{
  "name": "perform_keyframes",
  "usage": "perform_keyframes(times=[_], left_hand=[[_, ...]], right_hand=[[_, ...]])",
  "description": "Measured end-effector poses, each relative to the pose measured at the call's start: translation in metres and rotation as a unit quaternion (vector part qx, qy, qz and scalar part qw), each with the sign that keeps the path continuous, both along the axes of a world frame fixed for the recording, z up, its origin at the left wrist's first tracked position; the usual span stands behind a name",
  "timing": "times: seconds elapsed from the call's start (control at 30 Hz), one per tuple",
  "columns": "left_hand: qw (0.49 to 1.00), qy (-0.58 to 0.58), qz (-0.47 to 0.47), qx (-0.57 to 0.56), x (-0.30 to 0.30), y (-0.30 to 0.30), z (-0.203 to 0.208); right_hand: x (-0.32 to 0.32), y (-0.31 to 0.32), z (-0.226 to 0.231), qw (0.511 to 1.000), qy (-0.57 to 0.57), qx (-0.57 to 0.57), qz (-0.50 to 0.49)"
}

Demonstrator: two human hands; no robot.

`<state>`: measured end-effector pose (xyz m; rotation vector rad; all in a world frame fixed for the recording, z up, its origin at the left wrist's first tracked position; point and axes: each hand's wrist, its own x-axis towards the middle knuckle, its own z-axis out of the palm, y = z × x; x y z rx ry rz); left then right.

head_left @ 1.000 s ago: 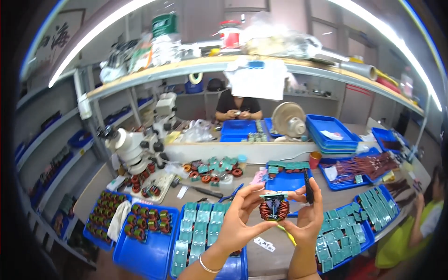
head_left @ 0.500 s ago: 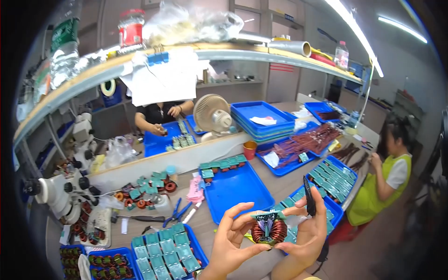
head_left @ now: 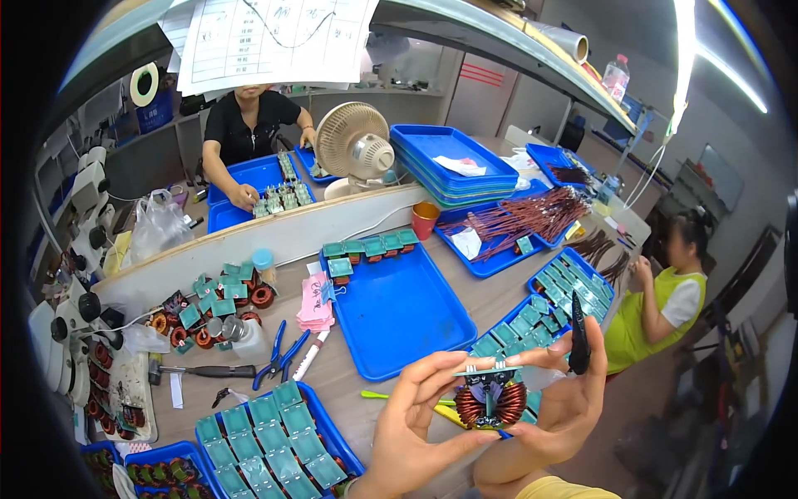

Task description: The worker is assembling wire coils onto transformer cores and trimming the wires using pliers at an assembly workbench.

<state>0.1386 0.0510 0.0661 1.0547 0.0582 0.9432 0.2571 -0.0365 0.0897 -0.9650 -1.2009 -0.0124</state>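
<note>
A toroidal coil point(head_left: 490, 406) of copper-coloured wire, capped by a small green circuit board, is held up between my two hands. My left hand point(head_left: 416, 420) grips its left side, thumb below and fingers at the board's edge. From the right, my right hand point(head_left: 561, 407) closes on the same coil with thumb and fingertips. A black, tapered tool like tweezers point(head_left: 579, 337) sticks up between the right fingers; its lower end is hidden. Close behind the hands lies a blue tray point(head_left: 399, 324) with a few board-topped coils along its far edge.
A tray of green-topped coils point(head_left: 270, 441) is at lower left, near blue pliers point(head_left: 281, 359), a hammer point(head_left: 208, 372) and a marker point(head_left: 310, 355). Loose coils point(head_left: 218, 303) lie farther left. Beyond stand a fan point(head_left: 353, 145) and stacked trays point(head_left: 453, 158). Co-workers sit across point(head_left: 253, 133) and right point(head_left: 661, 299).
The view has tipped downward, so the shelf sits higher and more of the person across shows. Both hands still hold the coil, which now shows its board more edge-on.
</note>
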Motion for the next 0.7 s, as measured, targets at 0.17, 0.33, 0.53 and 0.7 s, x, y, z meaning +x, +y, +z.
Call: perform_keyframes(times=[0.17,0.33,0.53,0.7], left_hand=[[1.0,0.015,0.002,-0.019,-0.0021,0.0042,-0.0009],[1.0,0.014,0.0,-0.017,-0.0028,0.0079,-0.0003],[1.0,0.01,-0.006,-0.005,-0.0053,0.0062,0.0037],[1.0,-0.002,-0.005,0.01,-0.0046,0.0055,0.0067]], right_hand=[[0.0,0.0029,-0.0011,0.999,-0.006,-0.023,-0.028],[-0.0018,0.0062,-0.0015,0.999,0.005,-0.019,-0.029],[-0.0056,0.0074,-0.0005,1.0,0.006,-0.004,-0.026],[-0.0028,0.0064,0.0007,0.998,-0.046,-0.006,-0.036]])
